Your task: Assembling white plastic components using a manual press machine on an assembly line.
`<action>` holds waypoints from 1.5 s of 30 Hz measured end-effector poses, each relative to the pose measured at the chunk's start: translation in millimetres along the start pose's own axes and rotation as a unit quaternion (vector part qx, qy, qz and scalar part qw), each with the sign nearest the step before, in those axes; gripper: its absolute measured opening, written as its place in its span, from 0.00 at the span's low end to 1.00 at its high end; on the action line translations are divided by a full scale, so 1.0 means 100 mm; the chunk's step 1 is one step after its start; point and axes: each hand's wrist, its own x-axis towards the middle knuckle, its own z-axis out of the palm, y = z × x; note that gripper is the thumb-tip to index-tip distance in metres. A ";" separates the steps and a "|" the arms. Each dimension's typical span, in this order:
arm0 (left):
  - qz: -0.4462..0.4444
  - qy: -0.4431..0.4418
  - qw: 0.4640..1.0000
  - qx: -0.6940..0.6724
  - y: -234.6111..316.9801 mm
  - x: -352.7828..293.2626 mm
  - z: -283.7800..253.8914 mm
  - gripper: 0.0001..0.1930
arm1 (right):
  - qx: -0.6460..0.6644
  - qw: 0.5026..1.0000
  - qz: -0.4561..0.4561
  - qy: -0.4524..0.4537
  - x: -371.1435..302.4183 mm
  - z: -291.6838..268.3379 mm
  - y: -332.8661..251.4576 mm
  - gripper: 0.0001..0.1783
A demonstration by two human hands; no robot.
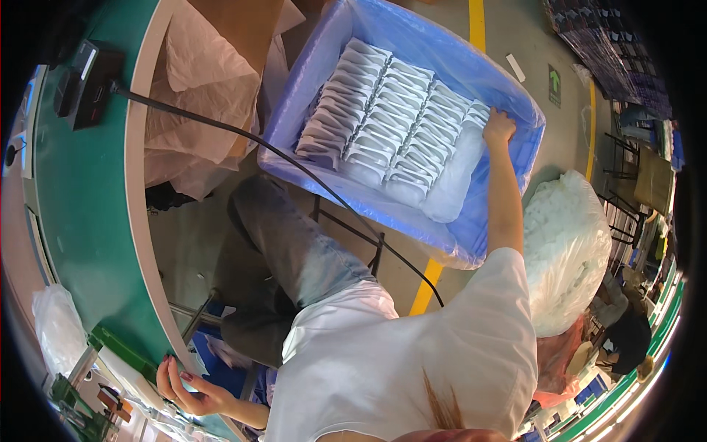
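My right hand (499, 127) reaches into a blue bin (515, 173) lined with clear plastic film. Its fingers are curled at the far right end of the rows, closed on a white plastic part (479, 114); the fingertips are partly hidden. Several rows of similar curved white plastic parts (387, 121) stand packed side by side in the bin. A translucent plastic bag (455, 184) lies along the right side of these rows. At lower left, my left hand (190, 392) is open beside the green workbench (96, 221), palm up with fingers apart and nothing in them.
A black cable (287, 158) runs from a black device (96, 85) on the workbench across the space before the bin. Brown cardboard and wrapping sheets (202, 96) stand left of the bin. A large stuffed plastic bag (567, 250) sits at right. Another person (626, 328) is farther right.
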 end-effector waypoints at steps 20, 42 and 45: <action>0.028 0.003 0.996 0.086 0.00 0.01 0.05 0.17 | 0.077 0.995 -0.044 -0.051 0.14 0.09 0.01 0.48; 0.047 0.008 0.995 0.091 0.02 0.06 0.09 0.17 | 0.344 0.918 0.137 0.143 -0.24 0.46 0.14 0.23; 0.045 0.011 0.994 0.104 0.04 0.06 0.08 0.17 | 0.371 0.906 0.156 0.131 -0.18 0.50 0.15 0.21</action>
